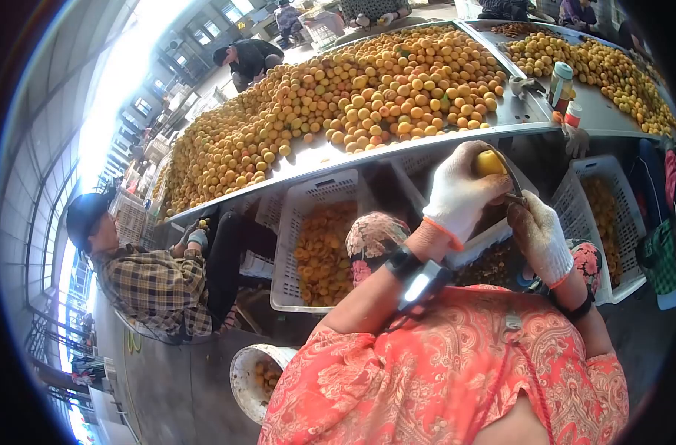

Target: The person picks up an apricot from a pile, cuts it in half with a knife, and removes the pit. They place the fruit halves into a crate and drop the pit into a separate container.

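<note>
My left hand (455,189), in a white glove with an orange cuff, is closed around a yellow apricot (489,163). Close against the fruit's right side runs a thin, dark, curved blade-like tool (513,176). The fingers of my right hand (542,233), gloved in stained white, are closed on its lower end. Both hands meet above my lap, over a crate (486,248) holding dark bits. Beyond them, a metal sorting table (316,157) carries a large heap of whole apricots (397,89).
White crates of split apricots stand left (285,274) and right (634,248) of my knees. A white bucket (242,371) sits on the floor. On the table are a flask (560,85) and a red-and-white bottle (573,113). A person in plaid (156,285) sits at left; others work beyond.
</note>
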